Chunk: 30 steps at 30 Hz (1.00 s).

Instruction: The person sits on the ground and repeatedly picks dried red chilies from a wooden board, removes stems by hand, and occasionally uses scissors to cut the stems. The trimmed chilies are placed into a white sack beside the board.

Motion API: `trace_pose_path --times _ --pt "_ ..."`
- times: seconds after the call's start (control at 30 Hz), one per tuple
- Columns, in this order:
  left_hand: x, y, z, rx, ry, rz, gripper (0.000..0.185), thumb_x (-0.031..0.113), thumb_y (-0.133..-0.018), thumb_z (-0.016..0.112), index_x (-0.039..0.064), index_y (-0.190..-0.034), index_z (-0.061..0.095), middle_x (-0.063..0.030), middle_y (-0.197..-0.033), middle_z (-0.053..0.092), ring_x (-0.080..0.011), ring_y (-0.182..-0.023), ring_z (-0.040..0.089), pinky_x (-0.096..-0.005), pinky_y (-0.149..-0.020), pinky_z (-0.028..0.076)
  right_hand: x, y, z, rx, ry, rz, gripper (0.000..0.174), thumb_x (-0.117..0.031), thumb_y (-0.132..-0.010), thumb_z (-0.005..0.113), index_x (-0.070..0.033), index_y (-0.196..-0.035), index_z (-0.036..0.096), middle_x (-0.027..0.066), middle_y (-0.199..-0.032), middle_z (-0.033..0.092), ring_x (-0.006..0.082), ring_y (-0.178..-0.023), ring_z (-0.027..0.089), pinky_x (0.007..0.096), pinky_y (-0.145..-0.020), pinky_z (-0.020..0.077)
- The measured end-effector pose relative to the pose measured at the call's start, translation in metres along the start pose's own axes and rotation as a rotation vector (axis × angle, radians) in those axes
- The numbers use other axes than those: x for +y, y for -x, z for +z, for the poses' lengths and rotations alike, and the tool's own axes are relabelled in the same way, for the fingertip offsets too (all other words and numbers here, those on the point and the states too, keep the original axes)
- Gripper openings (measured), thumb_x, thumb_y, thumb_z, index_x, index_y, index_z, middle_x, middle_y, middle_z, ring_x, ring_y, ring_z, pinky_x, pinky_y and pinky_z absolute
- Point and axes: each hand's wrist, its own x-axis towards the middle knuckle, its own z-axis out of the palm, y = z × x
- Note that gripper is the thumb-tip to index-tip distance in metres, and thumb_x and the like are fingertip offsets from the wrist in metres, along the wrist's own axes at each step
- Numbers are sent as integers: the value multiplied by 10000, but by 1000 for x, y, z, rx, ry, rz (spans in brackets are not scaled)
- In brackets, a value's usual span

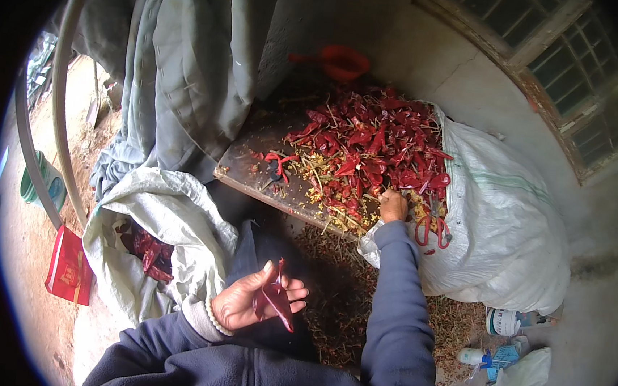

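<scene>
My left hand is turned palm up and holds a dried red chili pepper against its spread fingers. A beaded bracelet circles that wrist. At the near edge of a heap of dried red chilies, my right hand has its fingers bent down among stems and yellow seeds; whether they grip anything is hidden. Red-handled scissors lie just right of it, their blades among the chilies. Left of the heap, black-and-red scissors lie on the dark board.
A white woven sack opens onto the heap at right. Another open sack at left holds chilies. A red bag stands beside it. Stem litter covers the floor, and a red dipper sits behind the heap.
</scene>
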Motion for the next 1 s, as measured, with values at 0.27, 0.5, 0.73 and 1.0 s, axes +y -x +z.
trace_pose_path --times 0.27,0.5,0.73,1.0 --pt "2 -13 8 -51 -34 21 299 264 -1048 568 33 -1237 590 -77 -1008 646 -241 -957 648 -481 -997 532 19 13 -35 205 -461 45 138 -126 -987 626 9 -1006 644 105 -869 707 184 -825 676 346 -750 509" --pt "4 -45 21 35 -162 32 258 299 -1052 575 44 -1085 597 -8 -798 549 -126 -671 518 -326 -687 521 -22 36 -94 93 -984 -122 122 -140 -1029 588 -29 -993 622 39 -892 677 111 -873 652 275 -779 501" --pt "14 -68 22 92 -396 75 326 391 -1021 623 65 -1001 620 26 -717 538 -63 -551 425 -228 -530 402 -115 106 -175 -231 -638 -489 75 -103 -965 660 -29 -964 655 43 -861 668 160 -813 622 322 -732 504" --pt "0 -52 32 -89 -801 -24 507 556 -1035 498 79 -1024 671 33 -786 594 -45 -581 395 -216 -516 332 -187 157 -213 -589 -537 -864 50 -47 -862 713 -24 -879 673 100 -793 588 297 -780 565 401 -699 476"
